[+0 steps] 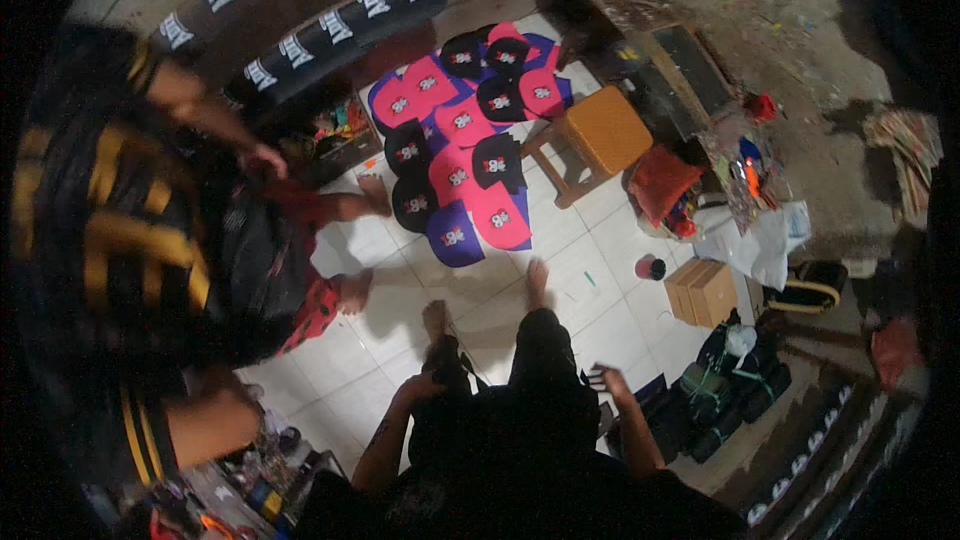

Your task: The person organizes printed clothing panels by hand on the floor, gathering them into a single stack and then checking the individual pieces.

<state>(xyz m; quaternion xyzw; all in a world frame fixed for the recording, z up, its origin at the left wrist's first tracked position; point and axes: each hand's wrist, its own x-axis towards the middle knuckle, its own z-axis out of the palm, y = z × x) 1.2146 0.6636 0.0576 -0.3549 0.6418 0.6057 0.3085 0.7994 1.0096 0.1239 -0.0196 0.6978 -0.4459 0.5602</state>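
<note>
My left hand (424, 387) is at the side of my left thigh, against the dark trousers; its fingers are too dark to make out. Beside my right thigh hangs my right hand (608, 381), fingers spread and nothing in them. Ahead of my bare feet, rounded cut pieces lie overlapping on the white tiles, each with a small printed figure. Among them are a pink piece (498, 216), a black piece (415, 202) and a purple piece (455, 237). None of them is touched by either hand.
A co-worker (150, 250) in a black and yellow shirt stands close on my left. To the right are a wooden stool (608, 130), a cardboard box (702, 292), a small pink-and-dark cup (650, 267) and dark tied bundles (715, 390). Dark printed rolls (335, 40) lie at the far left.
</note>
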